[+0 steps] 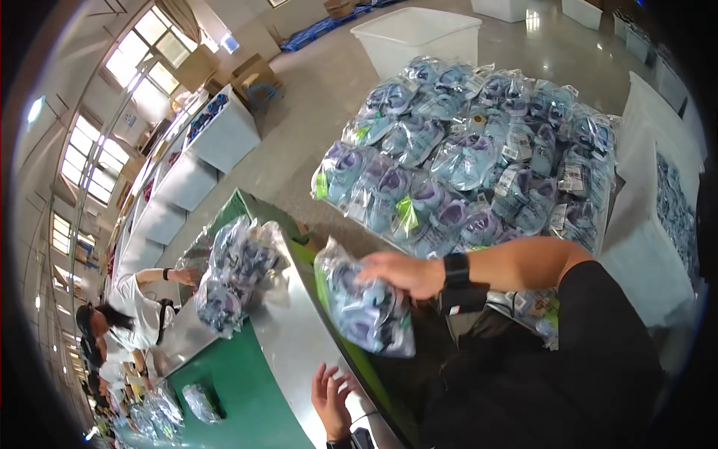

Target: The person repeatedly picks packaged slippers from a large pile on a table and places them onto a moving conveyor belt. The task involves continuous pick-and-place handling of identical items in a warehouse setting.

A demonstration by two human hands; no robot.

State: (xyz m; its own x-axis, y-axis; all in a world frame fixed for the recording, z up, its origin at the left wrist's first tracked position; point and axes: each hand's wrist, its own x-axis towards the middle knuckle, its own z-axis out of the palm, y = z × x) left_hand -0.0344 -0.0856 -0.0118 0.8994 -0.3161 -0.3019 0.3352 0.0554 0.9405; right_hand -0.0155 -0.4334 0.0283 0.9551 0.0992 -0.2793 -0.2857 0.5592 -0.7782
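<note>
My right hand (404, 273) rests on top of a clear plastic bag of pale blue and purple shoes (364, 305), which sits on the metal edge of the conveyor (299, 337); the fingers press on it, and a black watch is on the wrist. My left hand (331, 398) hovers open over the metal edge below that bag, touching nothing. Behind my right arm rises a big heap of the same bagged shoes (467, 161).
Other bagged shoes (235, 273) lie on the green belt (232, 389), with more further down (200, 402). A co-worker in white (134, 307) stands at the belt's left. White bins (415, 34) stand on the floor and at right (658, 224).
</note>
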